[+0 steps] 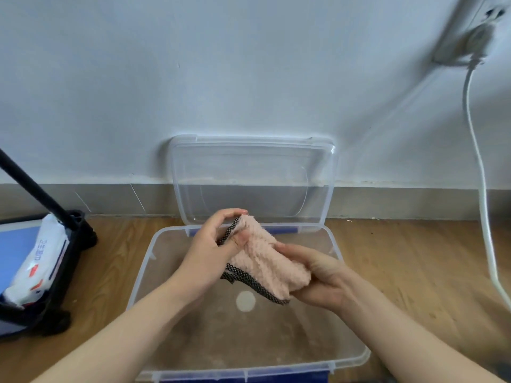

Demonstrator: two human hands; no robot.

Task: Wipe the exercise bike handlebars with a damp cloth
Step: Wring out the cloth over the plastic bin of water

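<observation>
A fluffy pink cloth (265,258) with a black-and-white patterned edge is bunched between both my hands, above an open clear plastic box (154,261). My left hand (213,244) pinches its upper end at the trim. The lower end of the cloth rests in my right hand (315,277), whose fingers are closed around it. No exercise bike handlebars are in view.
The box's clear lid (251,181) leans upright against the pale wall. A black wheeled cart (63,272) with a white wipes packet (38,261) and a black pole (36,189) stands at the left. At the right a white cable (481,189) hangs from a wall socket. Wooden floor surrounds the box.
</observation>
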